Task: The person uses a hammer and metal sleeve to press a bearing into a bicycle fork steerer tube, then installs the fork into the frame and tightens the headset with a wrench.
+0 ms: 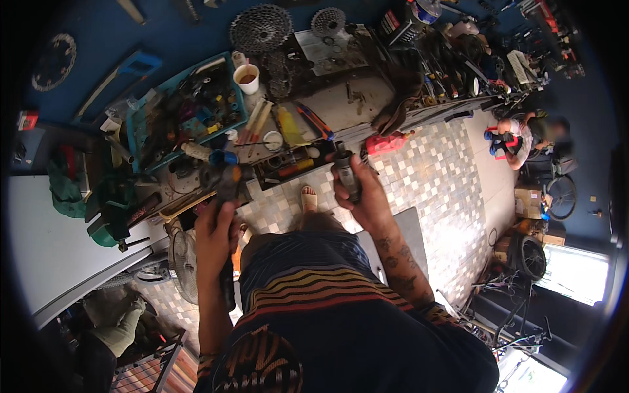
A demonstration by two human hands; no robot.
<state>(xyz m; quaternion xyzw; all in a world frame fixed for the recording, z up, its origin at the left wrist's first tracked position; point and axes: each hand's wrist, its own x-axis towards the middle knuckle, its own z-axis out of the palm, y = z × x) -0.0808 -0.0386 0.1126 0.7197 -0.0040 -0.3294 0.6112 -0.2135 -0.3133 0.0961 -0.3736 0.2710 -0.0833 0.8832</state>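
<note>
- At the far left of the frame a green vise [108,209] sits at the edge of the worktop [341,105], with a small fan [185,262] below it near the floor.
- Left of centre, the left hand [219,229] is clenched around the handle of a dark tool [228,190]; the tool's head rises above the fist toward the worktop edge, and its handle runs down past the palm beside the forearm.
- In the upper left of the frame, behind that hand, a teal tray [187,108] holds a jumble of small parts, and a white cup [247,77] of brown liquid stands just beside it.
- At centre, the right hand [360,190] wraps its grip round a dark cylindrical part [345,171]; the part stands nearly upright, its top end poking out above the fingers and its lower end hidden in the palm.
- The two hands are apart, with a sandalled foot [308,196] on the tiled floor [432,177] between them.
- Top centre, two toothed cassettes [261,27] hang on the blue wall.
- At the far right a person [524,134] crouches on the floor, well apart.
</note>
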